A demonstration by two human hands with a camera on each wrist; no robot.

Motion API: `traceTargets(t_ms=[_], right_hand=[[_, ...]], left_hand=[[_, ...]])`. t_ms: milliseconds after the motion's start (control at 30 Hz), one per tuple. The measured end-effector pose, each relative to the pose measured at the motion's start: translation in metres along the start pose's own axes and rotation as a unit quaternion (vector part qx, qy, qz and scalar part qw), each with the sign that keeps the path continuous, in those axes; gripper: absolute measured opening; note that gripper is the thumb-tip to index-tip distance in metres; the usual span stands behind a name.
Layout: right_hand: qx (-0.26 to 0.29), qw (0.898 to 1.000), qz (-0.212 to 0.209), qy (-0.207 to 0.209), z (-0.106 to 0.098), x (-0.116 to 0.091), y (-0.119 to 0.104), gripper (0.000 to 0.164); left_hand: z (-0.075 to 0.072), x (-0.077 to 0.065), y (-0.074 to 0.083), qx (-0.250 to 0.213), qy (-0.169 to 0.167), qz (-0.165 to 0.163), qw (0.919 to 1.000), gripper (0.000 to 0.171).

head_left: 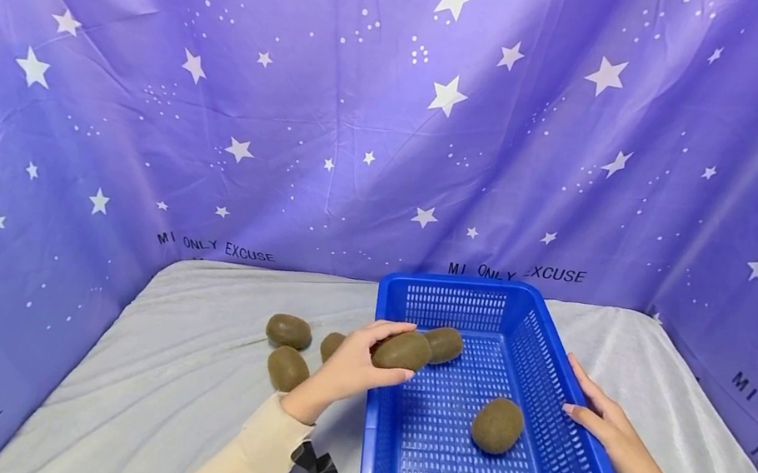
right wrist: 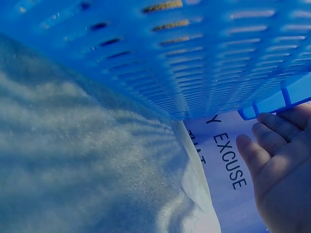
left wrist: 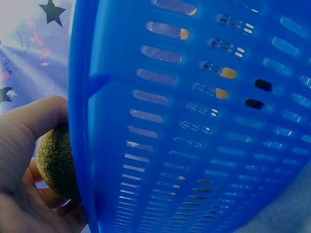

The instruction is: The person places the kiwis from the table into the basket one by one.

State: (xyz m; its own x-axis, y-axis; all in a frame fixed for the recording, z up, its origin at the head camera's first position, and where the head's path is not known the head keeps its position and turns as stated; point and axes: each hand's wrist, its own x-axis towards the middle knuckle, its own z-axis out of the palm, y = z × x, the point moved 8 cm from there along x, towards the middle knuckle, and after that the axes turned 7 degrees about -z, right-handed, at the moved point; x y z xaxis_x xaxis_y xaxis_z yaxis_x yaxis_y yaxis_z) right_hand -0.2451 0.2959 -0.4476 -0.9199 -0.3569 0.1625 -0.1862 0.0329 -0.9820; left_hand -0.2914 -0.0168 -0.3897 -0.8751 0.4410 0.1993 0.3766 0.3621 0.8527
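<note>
A brown, fuzzy kiwi [head_left: 403, 351] is gripped between the thumb and fingers of my left hand [head_left: 351, 363], over the left rim of a blue plastic basket [head_left: 372, 464]. In the left wrist view, part of this kiwi [left wrist: 56, 167] shows beside the basket's outer wall. Inside the basket lie two more: one kiwi [head_left: 445, 345] just beyond the held one, another kiwi [head_left: 498, 426] nearer the middle. My right hand [head_left: 617, 439] holds the basket's right rim, thumb on top; its fingers [right wrist: 272, 138] reach up to the rim's underside.
Left of the basket, on the pale cloth [head_left: 171, 377], lie a kiwi [head_left: 289, 331], a second kiwi [head_left: 288, 369], and a third kiwi [head_left: 332, 345] partly hidden behind my left hand. A purple star-printed curtain [head_left: 343, 95] hangs behind and along both sides.
</note>
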Motion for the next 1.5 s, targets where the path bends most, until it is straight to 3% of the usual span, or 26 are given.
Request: traceTargets(t_ms=[267,433,667,700,900,933,1500], right_hand=[[0.003,1.000,0.000,0.000,0.001,0.000,0.000,0.063],[-0.022,1.000,-0.004,0.003,0.001,0.000,-0.001,0.063],[-0.009,1.000,-0.002,-0.001,0.002,0.001,-0.002,0.064],[-0.013,1.000,-0.004,-0.002,0.002,0.001,-0.002,0.063],[-0.016,1.000,-0.005,0.000,0.001,-0.001,-0.001,0.063],[-0.016,1.000,-0.003,0.001,0.001,-0.001,-0.001,0.063],[-0.019,1.000,0.004,0.005,0.002,0.000,-0.001,0.064]], left_hand=[[0.006,0.004,0.004,-0.005,-0.011,0.008,0.9999,0.061],[0.009,0.007,0.004,-0.009,-0.018,0.000,0.9998,0.062],[0.010,0.008,0.004,-0.017,-0.022,-0.008,0.9996,0.064],[0.008,0.006,0.010,-0.015,-0.022,-0.009,0.9996,0.063],[0.011,0.006,0.009,-0.010,-0.033,-0.014,0.9993,0.063],[0.012,0.008,0.003,-0.014,-0.035,-0.013,0.9992,0.064],[0.012,0.005,0.002,-0.012,-0.040,-0.003,0.9991,0.067]])
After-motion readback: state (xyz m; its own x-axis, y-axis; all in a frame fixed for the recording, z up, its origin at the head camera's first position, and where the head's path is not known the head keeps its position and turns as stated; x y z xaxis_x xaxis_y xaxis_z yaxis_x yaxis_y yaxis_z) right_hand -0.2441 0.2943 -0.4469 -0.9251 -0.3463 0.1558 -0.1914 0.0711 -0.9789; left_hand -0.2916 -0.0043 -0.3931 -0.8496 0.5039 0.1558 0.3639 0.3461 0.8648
